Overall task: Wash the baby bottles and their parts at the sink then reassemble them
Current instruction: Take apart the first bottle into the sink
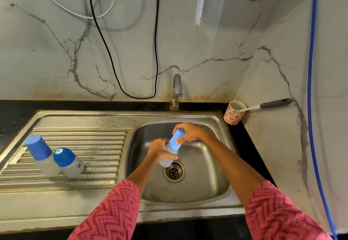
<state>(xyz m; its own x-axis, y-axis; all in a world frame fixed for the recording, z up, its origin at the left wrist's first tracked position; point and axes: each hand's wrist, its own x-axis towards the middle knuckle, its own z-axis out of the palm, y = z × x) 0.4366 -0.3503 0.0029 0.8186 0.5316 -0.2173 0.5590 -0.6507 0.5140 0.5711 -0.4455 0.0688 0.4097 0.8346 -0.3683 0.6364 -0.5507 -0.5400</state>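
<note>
Nearest, two arms in pink zigzag-patterned sleeves (105, 211) reach over the stainless steel sink (188, 189). Above the round drain (174, 171), the left hand (160, 150) wraps the clear plastic body of a baby bottle (168, 157); the right hand (190, 132) pinches its tall light-blue cap (176, 139). The bottle's long axis tilts up and away from the left hand toward the right, so pulling or twisting the cap off along that line looks like the coming move. On the ribbed draining board to the left stand two more blue-capped clear bottles (42, 155), touching. Farther back, the chrome tap (177, 89) shows no water, and a red-flowered white cup (234, 112) holds a grey-handled brush (275, 103) on the black desk (239, 132).
</note>
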